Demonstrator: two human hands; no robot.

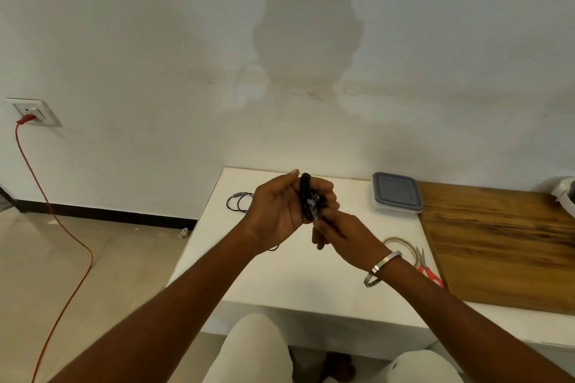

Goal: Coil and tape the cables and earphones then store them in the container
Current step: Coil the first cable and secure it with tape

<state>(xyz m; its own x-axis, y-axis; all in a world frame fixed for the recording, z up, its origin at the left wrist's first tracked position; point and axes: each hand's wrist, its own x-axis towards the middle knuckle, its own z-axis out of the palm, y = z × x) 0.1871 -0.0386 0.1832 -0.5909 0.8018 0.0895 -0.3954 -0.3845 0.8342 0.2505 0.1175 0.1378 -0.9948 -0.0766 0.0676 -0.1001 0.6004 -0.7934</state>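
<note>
No legible markings found.
Container lid, tape roll, scissors and wall socket at far left carry no readable text, label, brand or number.

Left hand grips a coiled black cable; right hand pinches it; lidded container nearby.
</note>
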